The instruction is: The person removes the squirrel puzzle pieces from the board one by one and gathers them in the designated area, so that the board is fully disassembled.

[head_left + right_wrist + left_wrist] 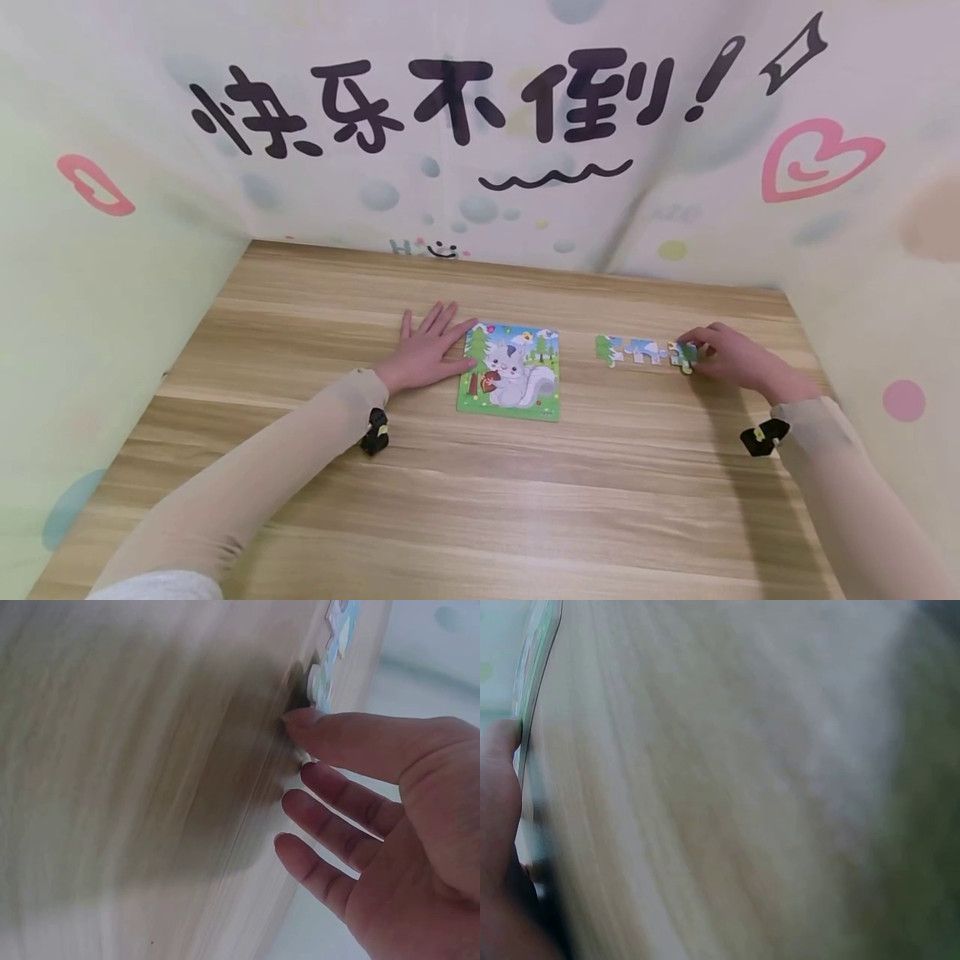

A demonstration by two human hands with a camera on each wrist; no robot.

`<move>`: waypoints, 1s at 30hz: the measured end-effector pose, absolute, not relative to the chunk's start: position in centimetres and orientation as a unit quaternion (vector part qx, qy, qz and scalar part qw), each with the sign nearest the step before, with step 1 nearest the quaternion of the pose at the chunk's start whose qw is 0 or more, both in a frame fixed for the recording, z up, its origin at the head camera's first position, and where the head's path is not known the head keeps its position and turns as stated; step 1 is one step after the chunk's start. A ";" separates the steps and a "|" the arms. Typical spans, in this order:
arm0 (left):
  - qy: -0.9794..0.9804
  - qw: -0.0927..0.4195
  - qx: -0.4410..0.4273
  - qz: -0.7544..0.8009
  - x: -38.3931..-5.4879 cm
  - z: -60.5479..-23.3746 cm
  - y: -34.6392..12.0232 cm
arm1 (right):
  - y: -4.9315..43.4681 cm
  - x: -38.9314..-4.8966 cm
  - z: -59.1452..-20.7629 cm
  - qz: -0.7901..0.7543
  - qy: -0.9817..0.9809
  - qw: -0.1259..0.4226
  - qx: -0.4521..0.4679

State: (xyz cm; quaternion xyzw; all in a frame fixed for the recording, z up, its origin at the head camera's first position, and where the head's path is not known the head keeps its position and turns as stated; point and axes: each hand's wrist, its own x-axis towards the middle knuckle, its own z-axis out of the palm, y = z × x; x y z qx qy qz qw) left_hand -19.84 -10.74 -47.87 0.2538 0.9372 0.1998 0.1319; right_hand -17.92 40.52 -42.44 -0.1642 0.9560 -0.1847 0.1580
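A squirrel jigsaw puzzle (pixel 517 375), its picture covered with pieces, lies flat mid-table. My left hand (pixel 427 354) rests on the wood with spread fingers; its thumb and index finger touch the puzzle's left edge. In the left wrist view the thumb (pixel 502 739) lies against the board's side. To the right, loose puzzle pieces (pixel 645 352) form a short row. At the row's right end my right hand (pixel 727 358) pinches a puzzle piece (pixel 681 356) between thumb and index finger. The right wrist view hides the index fingertip; the other fingers (pixel 322 817) are loosely bent.
The wooden table (pixel 487 508) ends at a printed cloth backdrop (pixel 450 208) behind, with cloth sides left and right. A black wrist camera (pixel 375 432) sits on the left sleeve, another wrist camera (pixel 763 437) on the right.
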 end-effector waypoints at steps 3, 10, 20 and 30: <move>0.937 0.132 0.253 0.203 -19.8 -47.7 -10.7 | 40.7 -17.9 -42.5 -0.184 0.956 0.161 -0.159; 0.938 0.131 0.252 0.200 -19.9 -47.8 -10.7 | 40.7 -17.9 -42.2 -0.189 0.955 0.161 -0.161; 0.940 0.126 0.254 0.188 -19.9 -47.7 -10.9 | 40.3 -17.9 -41.8 -0.196 0.953 0.172 -0.156; 0.942 0.125 0.255 0.177 -19.6 -47.2 -10.7 | 40.3 -18.0 -42.4 -0.194 0.955 0.153 -0.164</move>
